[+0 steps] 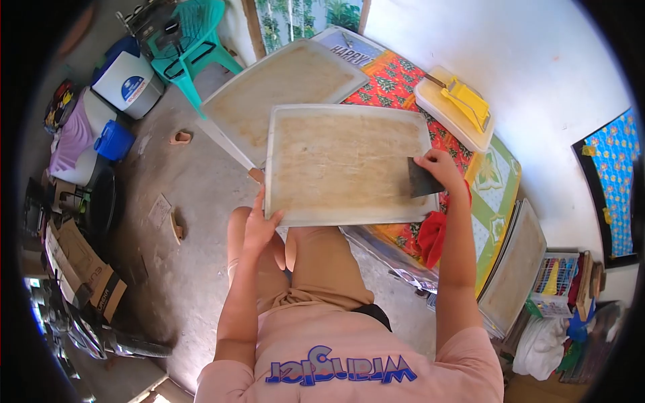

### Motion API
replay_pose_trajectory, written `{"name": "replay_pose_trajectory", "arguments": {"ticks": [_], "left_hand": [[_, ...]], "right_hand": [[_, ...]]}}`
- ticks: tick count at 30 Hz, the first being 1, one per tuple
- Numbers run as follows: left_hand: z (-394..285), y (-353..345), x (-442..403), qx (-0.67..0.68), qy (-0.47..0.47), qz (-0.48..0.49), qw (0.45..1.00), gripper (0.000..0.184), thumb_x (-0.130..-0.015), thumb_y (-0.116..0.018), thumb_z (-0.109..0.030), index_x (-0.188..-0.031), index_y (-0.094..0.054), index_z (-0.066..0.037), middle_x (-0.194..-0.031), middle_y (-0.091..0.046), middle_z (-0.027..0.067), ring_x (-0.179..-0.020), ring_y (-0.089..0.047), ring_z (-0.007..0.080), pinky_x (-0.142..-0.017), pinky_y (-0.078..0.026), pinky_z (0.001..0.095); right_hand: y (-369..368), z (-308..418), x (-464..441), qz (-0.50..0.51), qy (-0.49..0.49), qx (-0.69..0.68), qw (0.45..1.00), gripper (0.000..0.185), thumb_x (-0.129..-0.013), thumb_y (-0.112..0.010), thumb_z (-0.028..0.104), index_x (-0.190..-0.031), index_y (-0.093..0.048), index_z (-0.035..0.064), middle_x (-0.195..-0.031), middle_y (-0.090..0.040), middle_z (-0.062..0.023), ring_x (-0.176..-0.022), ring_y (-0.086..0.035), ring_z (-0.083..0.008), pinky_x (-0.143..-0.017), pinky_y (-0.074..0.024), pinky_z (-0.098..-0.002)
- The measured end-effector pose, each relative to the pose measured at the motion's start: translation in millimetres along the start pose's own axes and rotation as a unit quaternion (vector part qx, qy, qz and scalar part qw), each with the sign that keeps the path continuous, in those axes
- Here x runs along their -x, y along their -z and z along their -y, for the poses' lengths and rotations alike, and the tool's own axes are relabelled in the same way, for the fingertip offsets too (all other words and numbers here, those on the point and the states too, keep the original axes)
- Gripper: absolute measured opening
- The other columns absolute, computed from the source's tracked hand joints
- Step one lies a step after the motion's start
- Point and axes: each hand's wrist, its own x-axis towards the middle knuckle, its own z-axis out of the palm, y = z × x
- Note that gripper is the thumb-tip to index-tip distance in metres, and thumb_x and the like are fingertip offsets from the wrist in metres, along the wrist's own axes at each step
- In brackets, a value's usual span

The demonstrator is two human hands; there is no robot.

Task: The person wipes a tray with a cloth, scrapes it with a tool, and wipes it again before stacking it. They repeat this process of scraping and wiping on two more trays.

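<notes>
- L hand (259,227) gripping tray (342,161) by near L corner
- R hand (440,169) pinching dark scraper (423,181) at tray's R side
- tray's above knees, R end over desk (386,84)
- 2nd tray (279,84) just behind
- yellow tool (467,104) on tub (449,126), far R, fwiw

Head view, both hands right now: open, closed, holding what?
Left hand: closed on the left edge of the pale-rimmed rectangular panel, near its lower corner.
Right hand: closed on a dark flat scraper.
</notes>
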Motion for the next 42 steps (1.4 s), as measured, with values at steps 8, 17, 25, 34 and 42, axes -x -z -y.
{"name": "replay_pose_trajectory", "arguments": {"ticks": [8, 17, 25, 34, 42], "left_hand": [[-7, 1, 18, -0.222, -0.075, -0.044, 0.971, 0.081, -0.084, -0.069, -0.027, -0.152, -0.026, -0.018, -0.123, -0.062, 0.0229, -0.112, -0.06, 0.0405, -0.094, -0.048, 0.0447], [27, -10, 2, -0.155, -0.066, -0.033, 0.985, 0.083, -0.086, -0.064, -0.038, -0.154, -0.017, -0.028, -0.118, -0.064, 0.024, -0.107, -0.062, 0.0407, -0.09, -0.049, 0.047], [32, -11, -1, -0.139, -0.058, -0.008, 0.989, 0.084, -0.087, -0.064, -0.038, -0.154, -0.015, -0.025, -0.12, -0.063, 0.0241, -0.106, -0.062, 0.0411, -0.09, -0.049, 0.0497], [39, -10, -4, -0.084, -0.145, -0.01, 0.986, 0.084, -0.087, -0.066, -0.031, -0.152, -0.017, -0.016, -0.127, -0.059, 0.0238, -0.111, -0.06, 0.042, -0.092, -0.048, 0.048], [24, -14, 25, -0.022, -0.068, 0.071, 0.995, 0.083, -0.086, -0.067, -0.02, -0.151, -0.017, -0.008, -0.128, -0.056, 0.0276, -0.113, -0.058, 0.0422, -0.094, -0.046, 0.0446]], "right_hand": [[-120, 22, 24, -0.116, -0.092, 0.148, 0.978, 0.061, -0.072, -0.079, 0.046, -0.122, -0.059, 0.0173, -0.126, -0.055, -0.0182, -0.118, -0.051, -0.0387, -0.092, -0.0424, -0.0539], [-130, 27, 29, -0.107, -0.149, 0.092, 0.979, 0.065, -0.071, -0.081, 0.045, -0.128, -0.056, 0.0273, -0.133, -0.051, -0.0132, -0.127, -0.043, -0.0394, -0.1, -0.0328, -0.0603], [-125, 37, 35, -0.112, -0.177, 0.088, 0.974, 0.064, -0.071, -0.081, 0.046, -0.126, -0.056, 0.0268, -0.13, -0.055, -0.0088, -0.125, -0.045, -0.0384, -0.098, -0.0355, -0.0599], [-129, 36, 46, -0.143, -0.199, 0.091, 0.965, 0.062, -0.071, -0.08, 0.047, -0.124, -0.058, 0.0246, -0.128, -0.056, -0.0116, -0.12, -0.05, -0.0375, -0.098, -0.0387, -0.0547], [-163, 58, 28, -0.139, -0.028, 0.154, 0.978, 0.041, -0.076, -0.075, 0.039, -0.108, -0.066, 0.0143, -0.104, -0.067, -0.0127, -0.106, -0.058, -0.0342, -0.095, -0.0413, -0.0446]]}}
